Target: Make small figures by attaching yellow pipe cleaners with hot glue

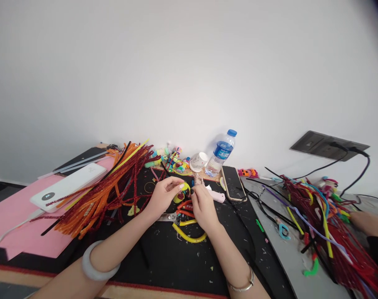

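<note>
My left hand (164,196) pinches a small yellow fuzzy piece (185,187), which looks like twisted pipe cleaner. From the other side, the closed fingers of my right hand (204,207) meet the same piece. Part of it is hidden by the fingers. Just beneath both hands lie pliers with curved yellow handles (190,238) and a tool with red-orange handles (185,209). To the left, a bundle of orange and dark red pipe cleaners (92,203) spreads over the black mat (176,265).
A water bottle (221,153), a paper cup (198,161) and a phone (233,182) stand or lie near the wall. A white power bank (69,187) rests on pink paper (8,224). More pipe cleaners (335,236) and another person's arm (371,224) are at right.
</note>
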### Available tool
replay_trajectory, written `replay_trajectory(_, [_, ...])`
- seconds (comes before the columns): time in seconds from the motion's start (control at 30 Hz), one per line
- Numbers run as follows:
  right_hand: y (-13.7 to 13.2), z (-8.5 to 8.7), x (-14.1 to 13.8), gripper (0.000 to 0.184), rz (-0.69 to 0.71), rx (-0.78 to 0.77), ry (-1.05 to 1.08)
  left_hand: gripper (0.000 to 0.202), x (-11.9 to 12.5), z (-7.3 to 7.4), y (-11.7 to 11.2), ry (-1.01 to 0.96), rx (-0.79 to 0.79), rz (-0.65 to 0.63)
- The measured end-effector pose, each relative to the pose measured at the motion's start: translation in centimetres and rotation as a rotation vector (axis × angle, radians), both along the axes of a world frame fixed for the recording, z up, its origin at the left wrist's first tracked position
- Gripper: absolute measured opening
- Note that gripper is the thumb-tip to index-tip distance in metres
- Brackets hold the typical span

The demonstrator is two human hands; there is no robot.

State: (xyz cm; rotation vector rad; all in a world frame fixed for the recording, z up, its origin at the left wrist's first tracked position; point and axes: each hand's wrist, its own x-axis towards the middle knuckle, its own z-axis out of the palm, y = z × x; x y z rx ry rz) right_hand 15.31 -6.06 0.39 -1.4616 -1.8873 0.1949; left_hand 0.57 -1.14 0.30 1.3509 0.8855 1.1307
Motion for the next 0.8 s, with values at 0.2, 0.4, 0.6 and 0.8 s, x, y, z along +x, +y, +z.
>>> replay_trajectory(0.2, [0.06,-0.20,0.03,0.018,0.011,-0.016,0.015,0.028,0.04,0.29,-0.20,-0.001,-0.015,-0.008])
replay_trajectory(0.4, [-0.04,-0.18,0.03,0.017,0.057,-0.023,-0.002,0.028,0.02,0.35,-0.34,-0.026,-0.056,-0.029])
replay_trajectory(0.6, [-0.10,0.02,-0.04,0.018,0.071,-0.022,-0.010,0.028,-0.05,0.02,-0.10,-0.034,-0.046,0.004])
replay_trajectory(0.8, [-0.16,0.19,0.00,0.019,0.097,-0.031,-0.033,0.026,0.02,0.10,-0.18,-0.045,-0.049,0.005])
